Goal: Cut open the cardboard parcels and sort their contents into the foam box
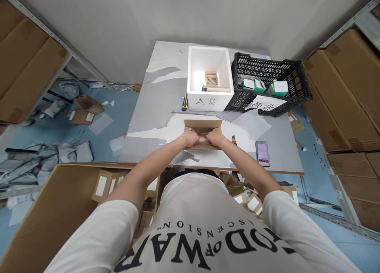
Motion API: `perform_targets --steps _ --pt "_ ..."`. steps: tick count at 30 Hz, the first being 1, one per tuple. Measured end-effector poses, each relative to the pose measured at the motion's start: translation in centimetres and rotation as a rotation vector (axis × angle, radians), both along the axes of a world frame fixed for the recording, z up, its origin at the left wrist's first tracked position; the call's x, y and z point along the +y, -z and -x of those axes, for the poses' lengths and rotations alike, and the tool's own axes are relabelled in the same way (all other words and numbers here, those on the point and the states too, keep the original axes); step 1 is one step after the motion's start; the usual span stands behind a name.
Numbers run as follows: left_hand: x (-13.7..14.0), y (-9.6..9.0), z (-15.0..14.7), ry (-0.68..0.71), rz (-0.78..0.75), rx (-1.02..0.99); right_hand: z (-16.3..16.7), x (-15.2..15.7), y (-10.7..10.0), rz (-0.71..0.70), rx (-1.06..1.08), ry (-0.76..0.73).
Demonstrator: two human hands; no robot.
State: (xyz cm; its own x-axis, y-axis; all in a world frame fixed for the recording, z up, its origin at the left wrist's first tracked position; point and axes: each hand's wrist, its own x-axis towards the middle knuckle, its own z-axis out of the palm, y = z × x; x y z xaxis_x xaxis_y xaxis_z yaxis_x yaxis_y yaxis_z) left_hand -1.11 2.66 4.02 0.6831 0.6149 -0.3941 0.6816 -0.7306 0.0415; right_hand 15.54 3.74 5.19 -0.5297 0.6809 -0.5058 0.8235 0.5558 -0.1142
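A small brown cardboard box [203,124] lies on the table in front of me, its far flap raised. My left hand [190,137] is at the box's left side, fingers curled inward over its opening. From the right, my right hand [215,137] mirrors it, fingers also bent in and gripping the cardboard. The two hands almost meet in the middle, with a pale pinkish patch between the fingertips that I cannot make out. Just right of my right hand rests a red and black utility knife [234,140]. The box's inside is mostly hidden by my hands.
Behind the box stand a white foam box [208,103] with small boxes inside and a black plastic crate [270,73] holding green-and-white cartons. A yellow utility knife [185,102] and a phone [263,153] lie on the table [139,134]. A large carton [59,209] sits below left.
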Motion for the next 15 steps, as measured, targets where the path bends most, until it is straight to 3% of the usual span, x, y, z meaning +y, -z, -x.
perform_targets --steps 4,9,12,15 --pt "-0.2 -0.4 -0.9 -0.073 -0.124 0.056 0.7 -0.7 -0.6 -0.097 -0.096 -0.003" --pt "-2.1 -0.6 0.1 -0.437 -0.214 0.109 -1.4 -2.2 -1.4 -0.246 -0.188 0.183" --pt "-3.3 0.2 1.3 -0.63 -0.206 0.089 -3.3 -3.3 -0.1 -0.206 -0.159 0.332" --pt "-4.3 1.9 2.6 -0.751 -0.138 -0.011 -4.9 -4.4 2.5 -0.161 -0.016 0.425"
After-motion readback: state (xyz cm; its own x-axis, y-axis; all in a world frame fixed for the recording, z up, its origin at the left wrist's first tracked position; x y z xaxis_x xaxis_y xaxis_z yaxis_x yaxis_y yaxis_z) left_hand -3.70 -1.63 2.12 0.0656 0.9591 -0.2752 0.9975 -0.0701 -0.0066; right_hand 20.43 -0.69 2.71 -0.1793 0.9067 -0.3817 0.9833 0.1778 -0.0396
